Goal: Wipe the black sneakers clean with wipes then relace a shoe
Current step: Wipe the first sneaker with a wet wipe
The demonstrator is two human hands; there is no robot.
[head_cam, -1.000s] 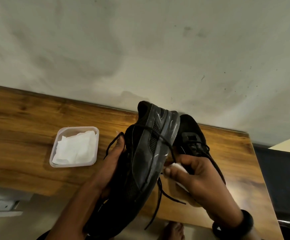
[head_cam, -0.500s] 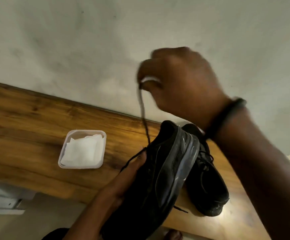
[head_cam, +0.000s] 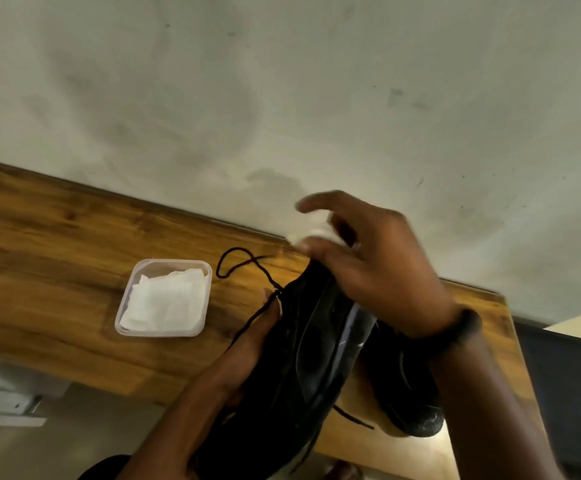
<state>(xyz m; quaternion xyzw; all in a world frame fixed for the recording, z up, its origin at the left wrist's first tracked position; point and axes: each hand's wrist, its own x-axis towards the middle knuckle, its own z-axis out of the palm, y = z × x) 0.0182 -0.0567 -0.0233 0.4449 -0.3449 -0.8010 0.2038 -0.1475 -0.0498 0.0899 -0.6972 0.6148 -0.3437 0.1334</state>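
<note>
Sneaker in hand (head_cam: 310, 358): black; raised over the near edge of the table (head_cam: 57, 237); long axis running up and away toward the wall (head_cam: 282, 98); glossy sole edge turned to the right
Lace (head_cam: 237, 268): loose; one loop lies on the table beside the upper end of the shoe; another end hangs below it near the table edge
Handling estimate: light enough for one hand; upper soft and likely to yield under pressure; sole stiff and probably slick once wet; lace limp and apt to snag on fingers
Grip point: along the upper, on the side away from the sole, so that the sole edge is exposed to wiping
Left hand (head_cam: 247, 344): supports the shoe from the left; fingers curled round the upper, one strand of lace running beside the thumb
Right hand (head_cam: 379, 271): over the upper end of the shoe; blurred; index finger extended, the other fingers and thumb closed on the wipe (head_cam: 311, 226)
Wristband (head_cam: 466, 327): dark; on the right wrist
Second sneaker (head_cam: 410, 393): resting on the table just behind and right of the one in hand; partly hidden
Container (head_cam: 122, 327): clear plastic; on the table, left of the lace loop; holds spare wipes (head_cam: 168, 299), white and folded
</note>
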